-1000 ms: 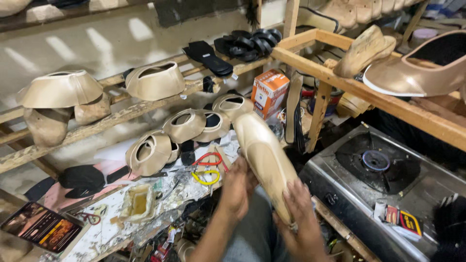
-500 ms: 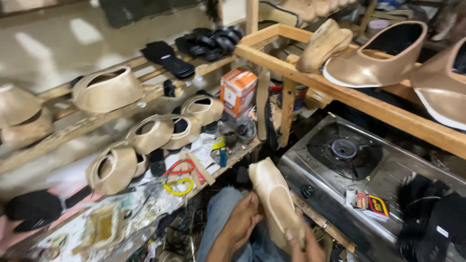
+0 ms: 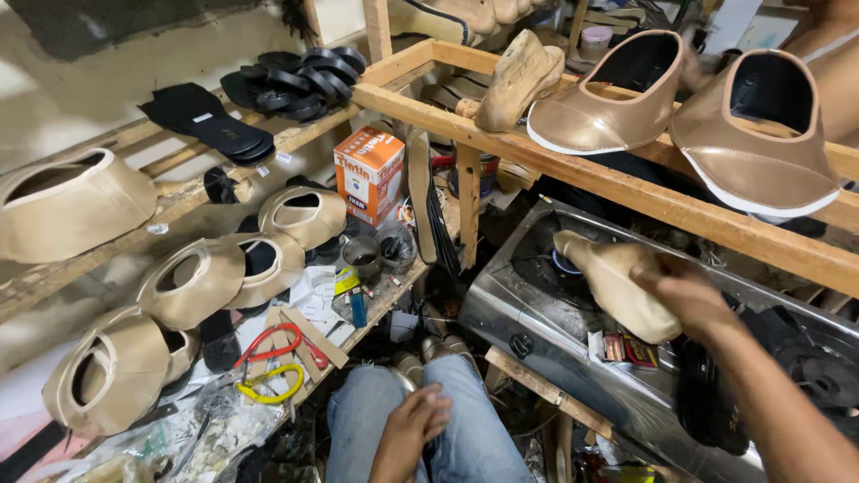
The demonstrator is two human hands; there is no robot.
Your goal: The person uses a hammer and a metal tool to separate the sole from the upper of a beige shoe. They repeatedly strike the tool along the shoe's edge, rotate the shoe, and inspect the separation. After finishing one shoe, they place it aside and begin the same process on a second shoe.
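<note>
My right hand (image 3: 687, 293) grips a beige shoe form (image 3: 613, 282) and holds it just over a burner of the metal gas stove (image 3: 537, 313) at the right. The toe of the form points toward the blue burner ring. My left hand (image 3: 410, 427) rests on my knee in blue jeans, fingers loosely curled, holding nothing.
A wooden rack (image 3: 573, 170) above the stove carries two gold shoes (image 3: 608, 98) and a wooden last (image 3: 514, 80). Beige shoe uppers (image 3: 192, 282) lie on the left bench with red and yellow scissors (image 3: 268, 358), a lighter, a tin cup and an orange box (image 3: 369, 172). Black soles (image 3: 295, 80) sit on slats.
My right hand has carried the beige shoe form from my lap rightward over the stove burner. My left hand let go of it and dropped onto my knee. The view swung right.
</note>
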